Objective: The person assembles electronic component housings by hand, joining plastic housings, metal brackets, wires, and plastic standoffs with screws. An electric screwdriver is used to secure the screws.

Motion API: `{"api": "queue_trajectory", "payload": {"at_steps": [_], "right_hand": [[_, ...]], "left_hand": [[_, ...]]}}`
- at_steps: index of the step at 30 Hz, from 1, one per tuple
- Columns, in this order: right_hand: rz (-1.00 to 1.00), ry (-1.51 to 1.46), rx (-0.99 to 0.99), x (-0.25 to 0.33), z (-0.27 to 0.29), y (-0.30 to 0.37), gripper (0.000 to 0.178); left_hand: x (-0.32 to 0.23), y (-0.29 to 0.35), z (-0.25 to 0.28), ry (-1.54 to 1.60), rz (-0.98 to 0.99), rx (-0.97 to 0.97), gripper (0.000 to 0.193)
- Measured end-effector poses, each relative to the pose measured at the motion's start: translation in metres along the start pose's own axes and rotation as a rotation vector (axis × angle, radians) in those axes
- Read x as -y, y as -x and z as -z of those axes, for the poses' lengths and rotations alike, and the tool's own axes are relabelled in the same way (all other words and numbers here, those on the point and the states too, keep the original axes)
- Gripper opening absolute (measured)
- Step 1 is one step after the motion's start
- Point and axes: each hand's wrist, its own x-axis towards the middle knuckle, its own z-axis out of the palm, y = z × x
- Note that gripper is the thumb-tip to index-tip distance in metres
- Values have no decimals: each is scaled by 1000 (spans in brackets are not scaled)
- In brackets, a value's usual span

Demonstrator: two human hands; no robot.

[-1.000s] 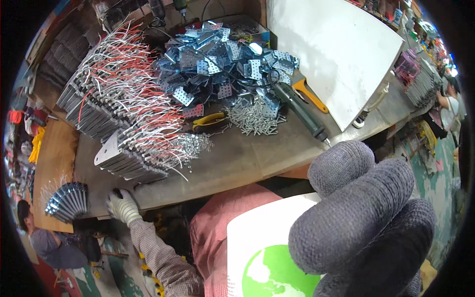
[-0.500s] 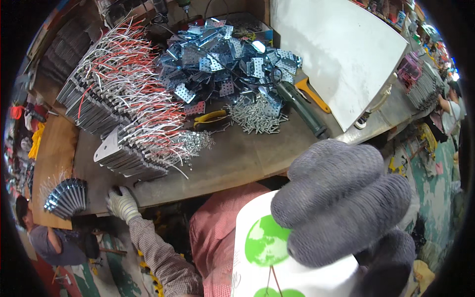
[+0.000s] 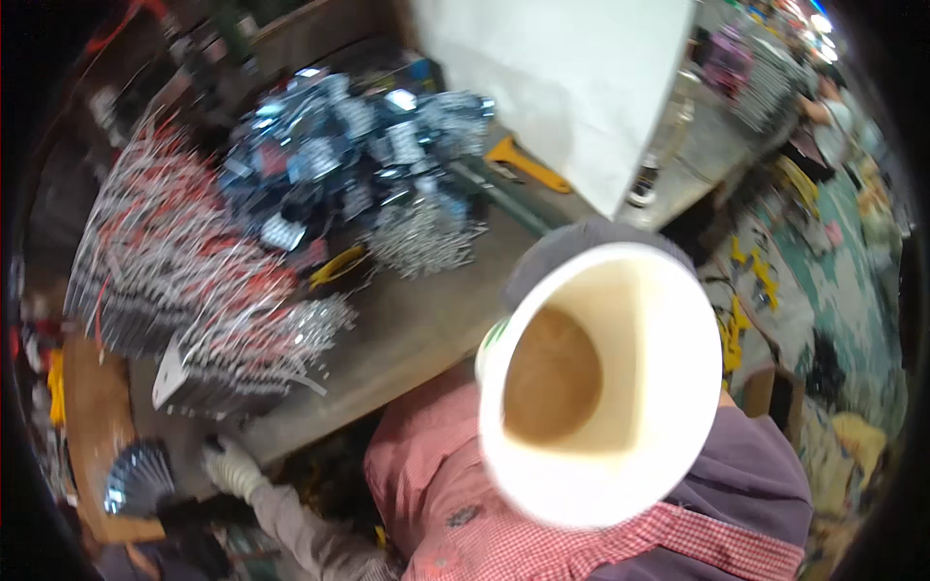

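Note:
A white paper cup [image 3: 668, 387] is close in front of me, its mouth tipped toward me. Brown liquid [image 3: 552, 382] lies in the bottom of it. Behind the rim shows part of my right hand [image 3: 591, 247] in a dark grey knitted glove, wrapped round the cup; the cup hides most of its fingers. Far to the left, my left hand [image 3: 232, 470], in a pale striped glove, rests on the workbench edge with nothing visible in it. Its fingers are blurred but look stretched out. A fanned stack of shiny metal pieces [image 3: 140, 477] sits beside that hand.
On the workbench [image 3: 387, 339] lie stacked grey parts with red and white wires [image 3: 184, 252], perforated metal plates [image 3: 329, 145], a pile of screws [image 3: 421, 242], yellow-handled pliers [image 3: 337, 267], a dark green cylindrical tool [image 3: 509, 198] and a yellow-handled scraper [image 3: 528, 165]. A white panel [image 3: 562, 87] stands behind.
My right hand has tipped the cup, so its inside now faces me instead of its printed green side. The whole view has shifted and blurred. My left hand stays at the bench edge.

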Motion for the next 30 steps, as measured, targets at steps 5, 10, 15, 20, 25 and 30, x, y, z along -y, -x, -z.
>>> {"api": "queue_trajectory", "payload": {"at_steps": [5,10,15,20,25,30], "right_hand": [[-235,397,-357,-18,96,33,62],[-368,592,-603,-116,244,71,80],[-579,801,-553,-242,369,108,76],[-742,865,-564,-336,366,83,75],[-1054,30,-721,-383,386,115,46],[-721,615,-587,-364,454,136,54]], "left_hand": [[2,1,0,-25,247,144,56],[4,-2,-6,-4,144,106,56],[-10,-8,-7,27,162,158,56],[17,0,2,-12,158,82,52],[-34,10,45,168,-191,-53,40],[-40,-6,34,526,-3,-352,42]]}}
